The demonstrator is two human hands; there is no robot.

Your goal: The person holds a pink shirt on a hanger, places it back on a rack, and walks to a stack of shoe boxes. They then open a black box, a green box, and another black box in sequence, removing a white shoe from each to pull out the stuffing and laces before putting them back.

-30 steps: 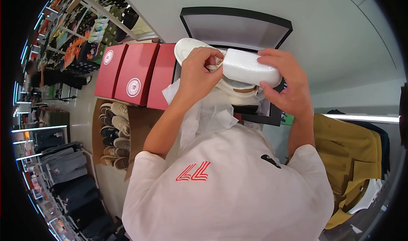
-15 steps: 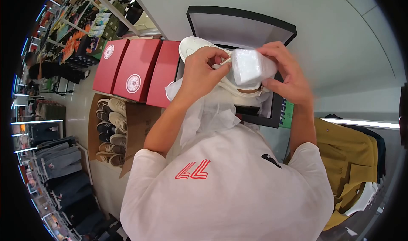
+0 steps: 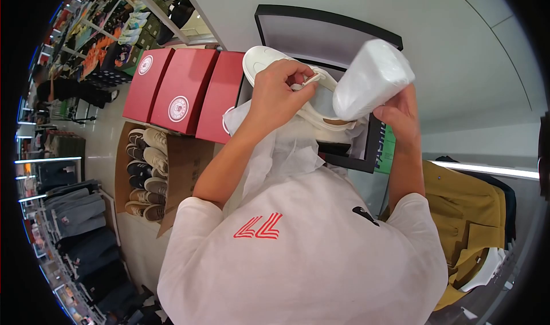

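A cream-white shoe [image 3: 314, 114] lies over an open black shoebox [image 3: 338, 162], its opening facing up. My left hand [image 3: 281, 90] is closed in a pinch on the shoe's tongue or strap, holding it up. In my right hand [image 3: 404, 114] is a white plastic-wrapped block [image 3: 375, 77], tilted above the shoe's heel end. The fingers behind the block are hidden. Beside my left hand a pale shoe sole [image 3: 262, 61] shows at the box's left side. Crumpled tissue paper [image 3: 281, 153] hangs over the box's near edge.
Red shoeboxes [image 3: 186, 90] stand to the left of the black box. Below them a cardboard carton [image 3: 186, 164] holds several pairs of shoes. At right hangs a mustard jacket [image 3: 464, 222]. A pale wall [image 3: 458, 56] rises behind the box lid.
My right hand has lifted the wrapped block up and to the right, away from my left hand, and tilted it. More of the shoe's opening shows. My left hand keeps its pinch.
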